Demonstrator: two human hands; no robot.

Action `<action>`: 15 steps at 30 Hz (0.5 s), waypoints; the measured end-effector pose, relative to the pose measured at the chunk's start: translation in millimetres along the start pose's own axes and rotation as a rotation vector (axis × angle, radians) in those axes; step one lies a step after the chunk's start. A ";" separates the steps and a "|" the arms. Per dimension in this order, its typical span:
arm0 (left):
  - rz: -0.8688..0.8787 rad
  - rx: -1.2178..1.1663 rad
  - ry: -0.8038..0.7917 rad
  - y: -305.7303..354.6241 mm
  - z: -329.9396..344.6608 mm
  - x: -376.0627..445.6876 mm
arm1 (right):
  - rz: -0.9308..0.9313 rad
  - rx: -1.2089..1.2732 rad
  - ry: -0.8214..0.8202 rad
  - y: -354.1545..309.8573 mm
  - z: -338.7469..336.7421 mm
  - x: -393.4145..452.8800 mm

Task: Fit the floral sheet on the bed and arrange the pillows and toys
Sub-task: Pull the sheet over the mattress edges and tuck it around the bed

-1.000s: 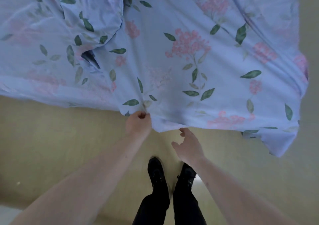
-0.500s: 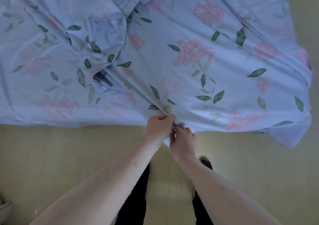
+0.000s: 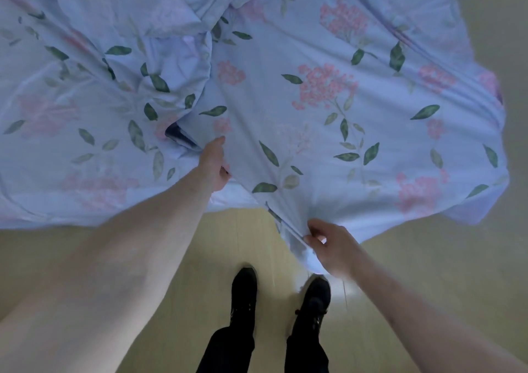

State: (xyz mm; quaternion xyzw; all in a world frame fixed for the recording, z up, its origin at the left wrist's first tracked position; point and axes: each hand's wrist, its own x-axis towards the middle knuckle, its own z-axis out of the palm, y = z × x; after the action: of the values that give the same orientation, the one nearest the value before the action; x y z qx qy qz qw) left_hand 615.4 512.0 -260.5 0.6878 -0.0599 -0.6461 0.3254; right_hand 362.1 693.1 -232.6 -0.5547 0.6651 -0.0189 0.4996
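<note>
The light blue floral sheet (image 3: 328,132), printed with pink flowers and green leaves, lies rumpled over the bed and fills the upper half of the head view. Its near edge hangs over the floor. My left hand (image 3: 213,167) reaches onto the sheet beside a dark fold opening (image 3: 178,135), with its fingers curled round a ridge of fabric. My right hand (image 3: 328,247) is lower and nearer to me, and pinches the sheet's hem, which is drawn down into a point. No pillows or toys are in view.
Pale yellow-green floor (image 3: 114,258) runs along the bed's near side and on the right. My two feet in black shoes (image 3: 244,292) stand close to the hanging edge. The sheet's right corner (image 3: 480,201) droops off the bed.
My hands were together at the hem and have parted. The left moved up and left onto the sheet. The right drew the hem down and right towards me.
</note>
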 end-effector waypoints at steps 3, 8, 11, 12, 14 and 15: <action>0.085 0.088 0.163 5.0 -1.9 -4.4 | 0.050 -0.026 0.021 1.9 -16.7 -0.2; 0.319 0.351 0.284 -7.4 -30.0 -30.3 | 0.209 -0.221 0.040 -11.5 -24.3 -0.2; 0.356 0.610 0.254 -1.3 -42.9 -36.6 | 0.282 -0.416 -0.003 -44.6 -16.0 10.4; 0.351 0.739 0.233 2.7 -46.4 -39.0 | 0.292 -0.452 -0.006 -61.0 -12.4 15.5; 0.336 0.986 0.156 6.8 -51.3 -43.4 | 0.293 -0.460 0.014 -94.1 -5.2 26.0; 0.323 1.079 0.095 12.2 -57.5 -43.4 | 0.259 -0.464 0.025 -114.0 -0.6 34.8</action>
State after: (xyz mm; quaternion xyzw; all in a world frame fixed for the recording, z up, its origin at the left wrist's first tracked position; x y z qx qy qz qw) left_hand 666.0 545.5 -219.9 0.7672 -0.4713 -0.4343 0.0249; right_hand 447.6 622.6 -188.6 -0.5644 0.7232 0.1913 0.3491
